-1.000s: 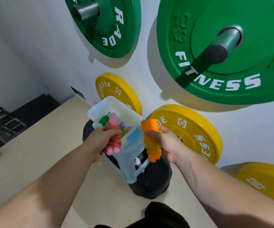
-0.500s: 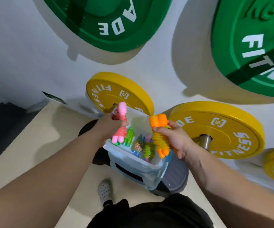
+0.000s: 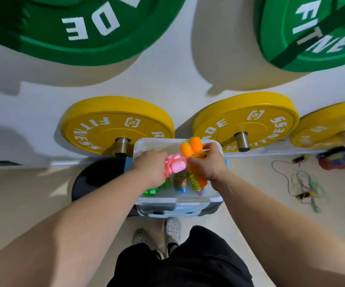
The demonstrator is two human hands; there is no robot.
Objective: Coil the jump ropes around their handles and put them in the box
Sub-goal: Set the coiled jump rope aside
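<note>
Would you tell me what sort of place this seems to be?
Probably a gym: green plates and yellow plates marked FITNESS hang on wall pegs, and loose jump ropes lie on the floor.

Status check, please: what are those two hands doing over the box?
Left hand grips pink coiled rope, right hand grips orange coiled rope, both over the box. Other coiled ropes lie inside. Loose ropes on floor, off right.

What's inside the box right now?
Three coiled ropes show in the box: a green rope, a blue-tipped rope and a pink-tipped rope. The left hand holding a pink rope and the right hand holding an orange rope cover the rest.
</note>
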